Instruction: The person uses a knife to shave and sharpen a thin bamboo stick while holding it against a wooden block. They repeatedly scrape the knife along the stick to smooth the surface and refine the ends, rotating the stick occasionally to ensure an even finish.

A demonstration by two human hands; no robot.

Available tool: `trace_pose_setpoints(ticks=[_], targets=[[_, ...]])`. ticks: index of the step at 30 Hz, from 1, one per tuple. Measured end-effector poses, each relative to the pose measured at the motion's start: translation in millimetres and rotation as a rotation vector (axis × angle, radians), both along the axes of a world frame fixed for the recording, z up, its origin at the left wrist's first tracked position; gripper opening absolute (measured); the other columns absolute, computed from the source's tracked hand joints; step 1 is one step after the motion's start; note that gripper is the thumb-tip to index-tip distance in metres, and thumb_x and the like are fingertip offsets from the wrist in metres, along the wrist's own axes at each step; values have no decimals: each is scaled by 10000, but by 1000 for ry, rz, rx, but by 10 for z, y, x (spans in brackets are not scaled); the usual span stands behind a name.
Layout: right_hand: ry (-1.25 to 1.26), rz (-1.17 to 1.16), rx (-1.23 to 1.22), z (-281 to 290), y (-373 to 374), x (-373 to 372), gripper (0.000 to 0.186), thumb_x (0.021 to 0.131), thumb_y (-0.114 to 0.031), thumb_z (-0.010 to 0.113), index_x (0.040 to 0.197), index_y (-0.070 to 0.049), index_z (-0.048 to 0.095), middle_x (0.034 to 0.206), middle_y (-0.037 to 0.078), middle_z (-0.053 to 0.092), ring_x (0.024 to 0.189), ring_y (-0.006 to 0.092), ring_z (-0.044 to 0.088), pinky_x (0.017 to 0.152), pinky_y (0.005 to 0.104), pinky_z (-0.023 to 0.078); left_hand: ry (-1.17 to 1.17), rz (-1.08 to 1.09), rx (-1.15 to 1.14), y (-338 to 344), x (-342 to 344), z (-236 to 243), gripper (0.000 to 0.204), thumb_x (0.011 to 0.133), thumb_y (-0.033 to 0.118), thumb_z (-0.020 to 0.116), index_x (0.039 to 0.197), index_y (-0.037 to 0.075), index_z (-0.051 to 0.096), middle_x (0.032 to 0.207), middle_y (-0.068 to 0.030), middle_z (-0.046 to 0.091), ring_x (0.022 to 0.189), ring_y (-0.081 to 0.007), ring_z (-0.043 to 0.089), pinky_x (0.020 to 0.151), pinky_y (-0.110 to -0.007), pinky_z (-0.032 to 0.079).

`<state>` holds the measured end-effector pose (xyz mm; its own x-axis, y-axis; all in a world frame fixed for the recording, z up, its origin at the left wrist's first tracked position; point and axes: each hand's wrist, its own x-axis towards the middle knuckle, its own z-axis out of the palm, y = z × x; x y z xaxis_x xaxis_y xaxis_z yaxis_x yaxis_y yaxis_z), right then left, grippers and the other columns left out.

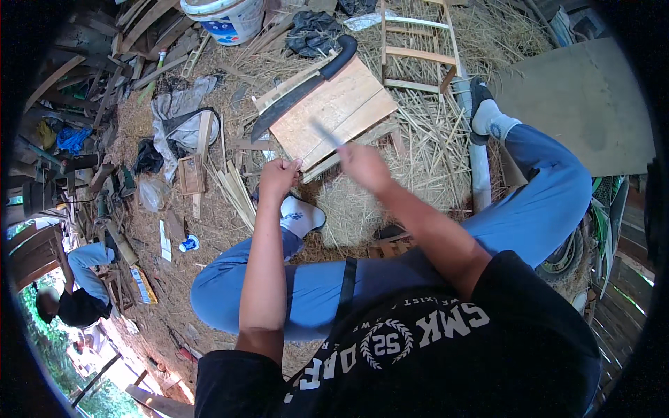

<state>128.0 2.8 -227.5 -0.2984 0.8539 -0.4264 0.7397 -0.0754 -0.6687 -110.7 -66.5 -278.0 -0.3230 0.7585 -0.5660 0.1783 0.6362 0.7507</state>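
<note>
A low wooden board (331, 108) stands in front of me over the straw-strewn ground. Closed at its near left corner, my left hand (279, 177) pinches something too small to make out. My right hand (366, 167) is wrapped round a small knife (324, 132), whose blade is smeared by motion and points over the board. A machete (296, 101) with a black handle lies along the board's far left side, apart from both hands. One thin dark line crosses the board; whether it is a strip or a gap I cannot tell.
Thin split sticks (435, 143) are heaped right of the board, below a wooden frame (418, 52). A white bucket (226, 21) stands at the back. Wood scraps and cloths (185, 115) litter the left. Another person (83, 285) sits at the far left.
</note>
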Motion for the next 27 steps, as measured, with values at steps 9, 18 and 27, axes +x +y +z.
trace_pose_setpoints(ticks=[9,18,27], targets=[[-29,-27,170,-366,-153,74,482,1054,-362,433,947,14,716,841,267,699,796,476,681,756,539,543,-25,8,-38,70,107,115,393,905,309,770,691,19,613,602,-74,635,496,-148,595,486,-312,472],[10,-57,120,-364,-99,184,479,1057,-353,422,945,8,716,855,265,698,807,466,683,783,545,542,-40,7,10,75,106,83,401,897,314,781,691,29,588,604,-60,613,497,-148,576,487,-318,466],[-12,-274,135,-147,316,319,498,1059,-384,401,968,-12,719,876,260,705,828,461,681,802,551,533,-17,15,16,79,76,141,393,897,314,785,711,28,590,622,-64,623,512,-146,588,497,-313,487]])
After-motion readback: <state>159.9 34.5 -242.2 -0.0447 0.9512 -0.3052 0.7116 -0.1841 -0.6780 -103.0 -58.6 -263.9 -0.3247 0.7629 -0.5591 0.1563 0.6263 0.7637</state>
